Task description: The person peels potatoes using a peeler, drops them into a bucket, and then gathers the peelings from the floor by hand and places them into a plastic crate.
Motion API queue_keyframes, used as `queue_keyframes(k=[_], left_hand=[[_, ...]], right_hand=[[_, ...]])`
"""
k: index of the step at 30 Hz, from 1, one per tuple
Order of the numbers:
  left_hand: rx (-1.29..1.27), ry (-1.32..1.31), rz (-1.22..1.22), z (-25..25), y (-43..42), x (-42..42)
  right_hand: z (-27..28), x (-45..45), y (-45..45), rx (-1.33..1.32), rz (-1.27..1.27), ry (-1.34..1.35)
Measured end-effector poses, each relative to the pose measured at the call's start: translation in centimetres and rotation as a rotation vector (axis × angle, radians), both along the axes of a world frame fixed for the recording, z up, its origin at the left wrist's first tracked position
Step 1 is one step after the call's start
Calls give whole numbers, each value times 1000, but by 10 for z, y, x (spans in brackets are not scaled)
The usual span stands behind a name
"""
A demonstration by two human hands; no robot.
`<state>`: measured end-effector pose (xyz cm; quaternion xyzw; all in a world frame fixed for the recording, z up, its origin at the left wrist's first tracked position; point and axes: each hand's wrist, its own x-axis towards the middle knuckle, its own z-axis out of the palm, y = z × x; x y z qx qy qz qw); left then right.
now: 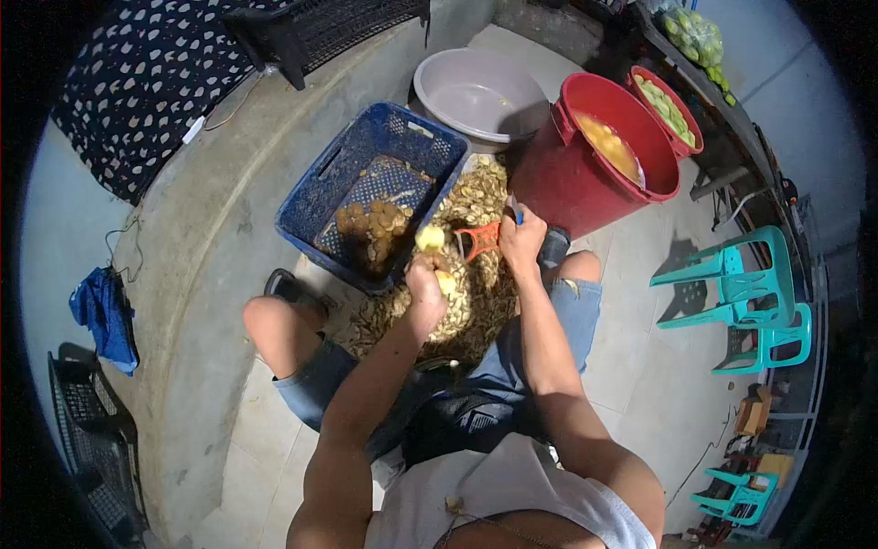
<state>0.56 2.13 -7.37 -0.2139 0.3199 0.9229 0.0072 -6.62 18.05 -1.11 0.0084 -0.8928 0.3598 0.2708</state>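
My left hand (425, 285) is closed around a partly peeled potato (444, 282), its pale yellow flesh showing by the fingers. Just beyond the fingertips is another pale yellow piece (430, 239), blurred; I cannot tell whether it is held too. In my right hand (521, 240) is an orange peeler (480, 240), its head pointing left toward the potato. Something small and blue shows at the top of that hand. Beneath both hands spreads a heap of peelings (476, 306). Brown unpeeled potatoes (373, 224) lie in the blue crate (320, 176), ahead of my left hand.
A red bucket (558, 178) holding yellow pieces in liquid stands beyond my right hand. Behind it is a smaller red tub (690, 105) of pale green produce. A grey basin (462, 82) sits at the back. Green plastic chairs (764, 274) stand right; a concrete ledge (206, 265) curves left.
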Motion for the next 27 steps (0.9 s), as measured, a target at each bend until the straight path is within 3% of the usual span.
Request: queue_keyframes(k=[2, 4, 9, 11, 12, 15, 16, 19, 21, 23, 24, 27], left_hand=[[58, 218, -100, -15, -3, -4], [191, -155, -86, 39, 0, 1], [96, -259, -96, -34, -4, -4], [81, -97, -293, -49, -25, -12], [175, 7, -210, -65, -32, -20], [-45, 206, -128, -62, -69, -44], [-35, -192, -101, -48, -86, -60], [-396, -51, -143, -102, -134, -101], [-385, -397, 64, -117, -151, -125], [-543, -482, 64, -192, -174, -157], [-623, -332, -33, -239, -190, -174], [-1318, -258, -222, -324, -217, -233]], right_hand=[[5, 6, -6, -55, 88, -79], [1, 9, -9, -149, 79, -140], [12, -6, 7, -363, 94, -145], [15, -14, 21, -383, 124, -213], [28, -14, 20, -421, 149, -192], [34, -34, 38, -376, 214, -266], [30, -44, 45, -373, 243, -284], [35, -63, 47, -289, 302, -312], [35, -67, 37, -309, 289, -408], [30, -69, 25, -112, 371, -508], [22, -69, 24, 3, 437, -505], [19, -73, 21, 423, 553, -620]])
